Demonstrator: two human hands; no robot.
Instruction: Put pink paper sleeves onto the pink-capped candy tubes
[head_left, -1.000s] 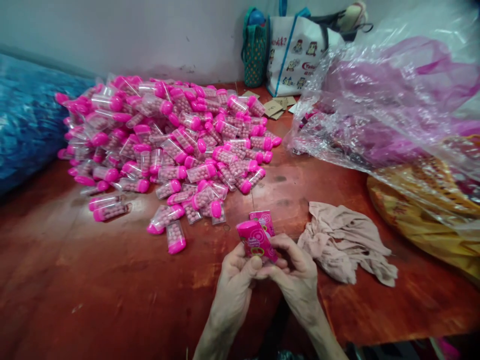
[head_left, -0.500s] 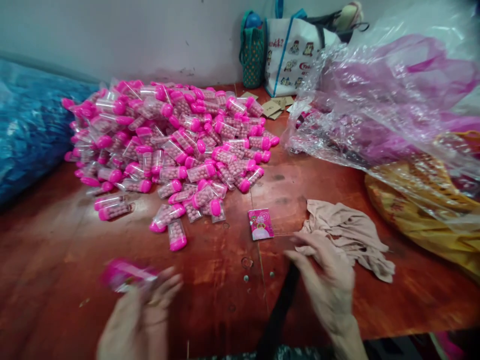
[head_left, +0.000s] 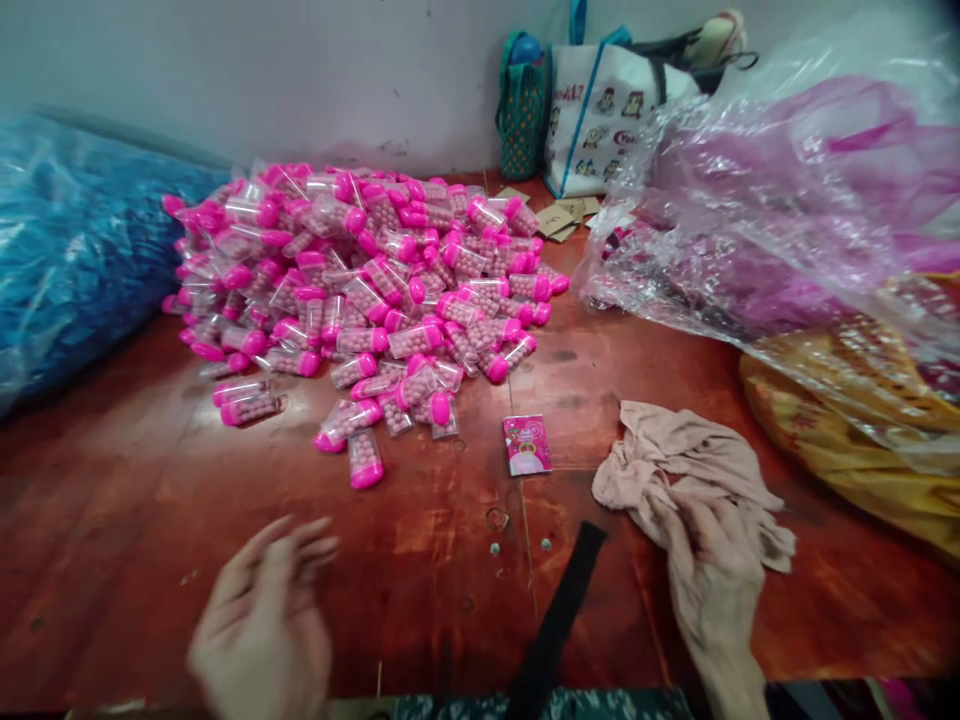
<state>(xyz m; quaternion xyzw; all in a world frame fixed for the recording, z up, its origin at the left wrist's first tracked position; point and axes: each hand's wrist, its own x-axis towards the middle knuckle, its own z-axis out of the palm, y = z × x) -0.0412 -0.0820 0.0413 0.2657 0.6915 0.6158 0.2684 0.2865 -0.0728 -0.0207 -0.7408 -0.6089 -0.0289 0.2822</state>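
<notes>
My left hand [head_left: 262, 620] hovers low over the red-brown table [head_left: 135, 520] at the near left, fingers spread and slightly blurred, holding nothing. My right hand [head_left: 712, 575] rests on the near edge of a crumpled beige cloth [head_left: 690, 470], fingertips touching or pinching the fabric. A small pink printed label card [head_left: 526, 445] lies flat on the table between the hands and a big heap of clear candy tubes with pink caps [head_left: 360, 290]. One tube [head_left: 364, 460] lies apart at the heap's near edge.
A blue plastic bag [head_left: 67, 250] fills the left side. Clear and pink plastic bags [head_left: 787, 190] pile up on the right over a yellow bag [head_left: 847, 440]. Tote bags [head_left: 600, 110] stand against the back wall. A black strap [head_left: 555, 620] lies at the near edge.
Both hands held a pink labelled tube together; the left carried it off to the near left and is now open, while the right moved right onto the beige cloth.
</notes>
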